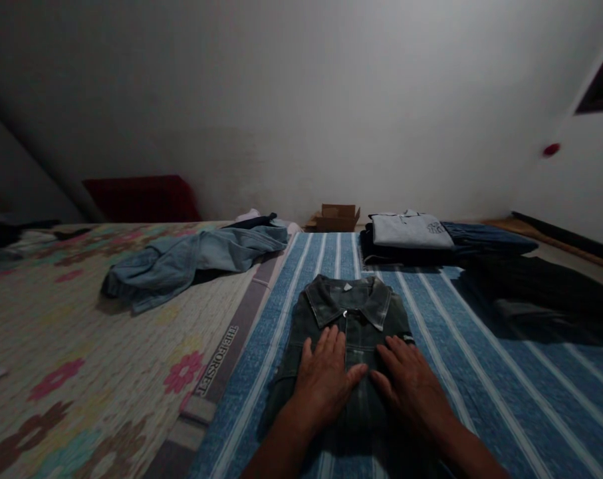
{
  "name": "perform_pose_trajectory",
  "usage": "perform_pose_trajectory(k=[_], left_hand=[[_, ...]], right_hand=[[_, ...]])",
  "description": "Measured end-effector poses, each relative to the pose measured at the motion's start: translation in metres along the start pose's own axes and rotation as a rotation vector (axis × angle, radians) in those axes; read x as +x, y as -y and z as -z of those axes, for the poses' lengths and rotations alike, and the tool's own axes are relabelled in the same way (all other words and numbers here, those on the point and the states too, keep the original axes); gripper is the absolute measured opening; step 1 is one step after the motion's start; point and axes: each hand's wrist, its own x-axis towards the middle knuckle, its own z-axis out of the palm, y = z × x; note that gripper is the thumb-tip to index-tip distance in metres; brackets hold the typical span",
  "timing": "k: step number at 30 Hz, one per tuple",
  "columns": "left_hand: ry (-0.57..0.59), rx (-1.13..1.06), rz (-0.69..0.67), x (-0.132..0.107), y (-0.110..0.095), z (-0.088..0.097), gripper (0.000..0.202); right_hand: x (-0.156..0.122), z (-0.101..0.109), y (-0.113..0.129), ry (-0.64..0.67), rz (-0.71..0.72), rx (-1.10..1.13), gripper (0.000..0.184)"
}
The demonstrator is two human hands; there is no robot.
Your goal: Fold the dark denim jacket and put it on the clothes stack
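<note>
A dark grey denim shirt (pixel 354 313) lies folded, collar up, on a blue striped mat (pixel 481 386). My left hand (pixel 326 379) rests flat on the shirt's front, fingers spread, just left of the button line. My right hand (pixel 411 382) lies flat beside it on the shirt's right half. Both palms press down and hold nothing.
A light blue denim garment (pixel 191 259) lies crumpled on a floral mat (pixel 82 359) at the left. A stack of folded clothes topped by a pale polo shirt (pixel 405 229) sits behind, a small cardboard box (pixel 337 217) by the wall, dark clothing (pixel 540 293) at the right.
</note>
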Motion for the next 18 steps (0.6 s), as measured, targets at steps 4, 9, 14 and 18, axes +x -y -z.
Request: perform_pose_trajectory(k=[4, 9, 14, 18], left_hand=[[0.025, -0.021, 0.02, 0.0, 0.003, -0.003, 0.072], [0.055, -0.035, 0.013, 0.001, 0.002, 0.0, 0.074], [0.05, -0.02, 0.008, 0.002, 0.002, 0.0, 0.072], [0.045, 0.008, 0.015, 0.002, 0.002, -0.001, 0.064]], right_hand=[[-0.002, -0.003, 0.001, 0.048, -0.014, -0.005, 0.04], [0.001, 0.004, 0.0, 0.102, -0.035, -0.002, 0.04], [0.012, 0.019, 0.006, 0.18, 0.006, 0.096, 0.035], [0.024, 0.026, 0.018, 0.287, 0.073, 0.222, 0.037]])
